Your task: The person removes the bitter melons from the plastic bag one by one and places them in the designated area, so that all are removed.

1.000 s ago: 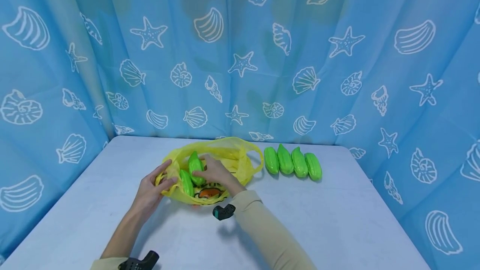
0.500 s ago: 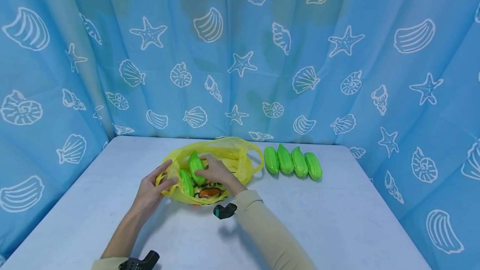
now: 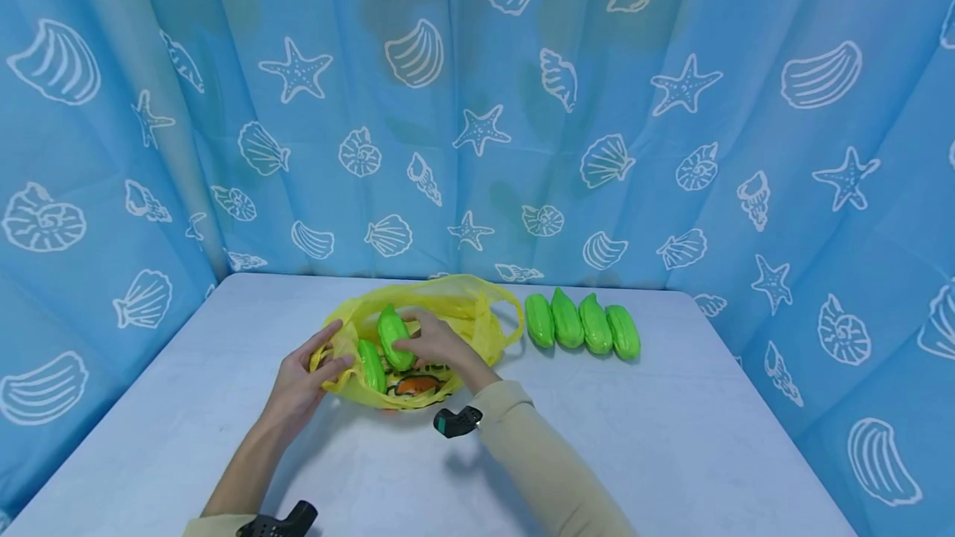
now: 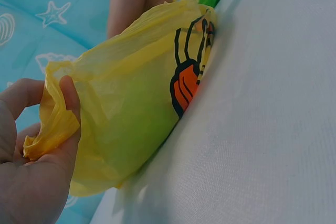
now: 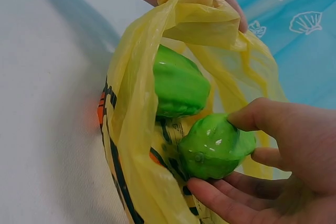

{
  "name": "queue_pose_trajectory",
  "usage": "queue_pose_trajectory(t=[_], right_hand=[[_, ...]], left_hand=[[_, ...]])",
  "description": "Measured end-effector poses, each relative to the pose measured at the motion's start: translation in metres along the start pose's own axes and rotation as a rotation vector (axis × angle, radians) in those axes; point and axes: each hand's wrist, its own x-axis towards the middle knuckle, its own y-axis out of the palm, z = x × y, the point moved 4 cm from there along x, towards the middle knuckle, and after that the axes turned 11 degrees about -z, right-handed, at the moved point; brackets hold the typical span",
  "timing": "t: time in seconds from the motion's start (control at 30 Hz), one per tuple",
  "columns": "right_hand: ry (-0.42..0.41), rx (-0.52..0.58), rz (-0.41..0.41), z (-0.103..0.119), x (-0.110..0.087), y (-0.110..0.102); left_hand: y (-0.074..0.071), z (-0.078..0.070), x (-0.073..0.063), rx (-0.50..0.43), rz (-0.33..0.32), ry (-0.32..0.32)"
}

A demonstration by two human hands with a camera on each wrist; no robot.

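Note:
A yellow plastic bag (image 3: pixel 477 338) lies with its mouth open on the white table. My left hand (image 3: pixel 293 384) pinches the bag's left rim between thumb and fingers; the left wrist view shows the gathered plastic (image 4: pixel 55 124) in that grip. Inside the bag, my right hand (image 3: pixel 440 344) holds a glossy green ridged gourd (image 5: pixel 215 148), thumb on one side and fingertips on the other. A second green gourd (image 5: pixel 181 85) lies beside it in the bag, partly covered by the plastic.
Several similar green gourds (image 3: pixel 569 320) stand in a row right of the bag, near the table's (image 3: pixel 671 437) back edge. A blue curtain (image 3: pixel 477 189) with white shell and starfish prints hangs behind and at both sides.
My right hand, with the gourd in it, has shifted slightly to the right inside the bag. The left hand keeps its hold on the rim in the same place.

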Motion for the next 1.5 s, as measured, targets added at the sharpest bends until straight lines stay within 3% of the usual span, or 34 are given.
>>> queue_pose_trajectory(t=[0.73,1.0,1.3,1.5], right_hand=[[-0.010,0.009,0.008,-0.010,-0.017,-0.014],[-0.070,-0.014,0.004,-0.013,-0.027,-0.023],[-0.063,0.006,0.000,-0.011,-0.040,-0.037],[-0.108,0.009,-0.004,-0.009,-0.048,-0.043]], left_hand=[[-0.001,0.000,-0.001,0.005,-0.002,0.017],[-0.001,-0.002,-0.002,0.026,-0.016,0.015],[-0.001,-0.002,-0.001,0.032,-0.016,0.014],[-0.001,-0.001,-0.001,0.030,-0.017,0.013]])
